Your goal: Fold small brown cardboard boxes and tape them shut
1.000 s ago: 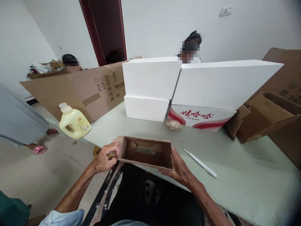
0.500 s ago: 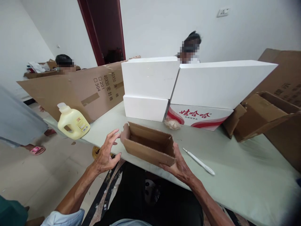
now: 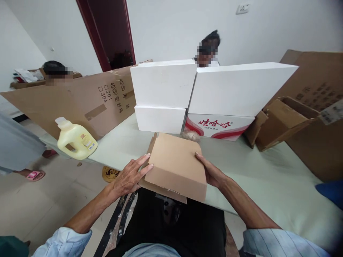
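Pressing cardboard box between left hand and right hand, fingers stretched flat against its sides, not curled round. Box overhangs near edge of table, blank panel up. Risk: uneven squeeze lets it slip lapward.

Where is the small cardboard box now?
The small cardboard box is centre of the head view, at the near edge of the table, between left hand and right hand.

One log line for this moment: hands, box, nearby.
left hand: open, flat on cardboard box left side | right hand: against box right edge | box: plain face up, over table edge | nearby: yellow jug, foam boxes
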Demonstrator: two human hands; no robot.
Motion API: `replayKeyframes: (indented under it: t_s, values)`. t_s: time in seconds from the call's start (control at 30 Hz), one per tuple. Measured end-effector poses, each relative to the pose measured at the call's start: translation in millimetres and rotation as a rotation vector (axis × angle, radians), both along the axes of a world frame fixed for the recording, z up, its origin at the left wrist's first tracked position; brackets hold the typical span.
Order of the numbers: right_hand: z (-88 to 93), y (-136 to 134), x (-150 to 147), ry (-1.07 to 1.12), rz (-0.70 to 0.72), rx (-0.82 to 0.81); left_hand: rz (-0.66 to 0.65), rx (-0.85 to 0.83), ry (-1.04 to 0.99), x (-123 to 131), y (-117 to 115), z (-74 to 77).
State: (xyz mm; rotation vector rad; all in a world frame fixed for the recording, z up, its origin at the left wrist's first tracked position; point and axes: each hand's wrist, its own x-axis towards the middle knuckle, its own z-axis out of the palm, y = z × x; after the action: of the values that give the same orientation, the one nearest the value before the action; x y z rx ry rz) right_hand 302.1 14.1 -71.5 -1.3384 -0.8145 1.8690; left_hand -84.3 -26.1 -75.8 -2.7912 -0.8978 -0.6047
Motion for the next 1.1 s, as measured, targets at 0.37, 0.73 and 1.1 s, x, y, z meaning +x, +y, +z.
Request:
replayKeyframes:
  t_s: [0.37, 0.73, 1.1]
  values:
    - [-12.1, -9.9, 24.4, 0.108, 0.331, -0.05, -0.076, -0.283, -0.266, 15.7, -10.4, 50.2]
    - [-9.0, -16.2, 15.1, -0.082, 0.42, 0.129, 0.109, -0.47, -0.363, 21.6, 17.3, 57.6]
    - [18.5, -19.8, -20.5, -0.446, -0.036, 0.794, 0.252, -0.542, -0.46, 37.8, 42.6, 72.1]
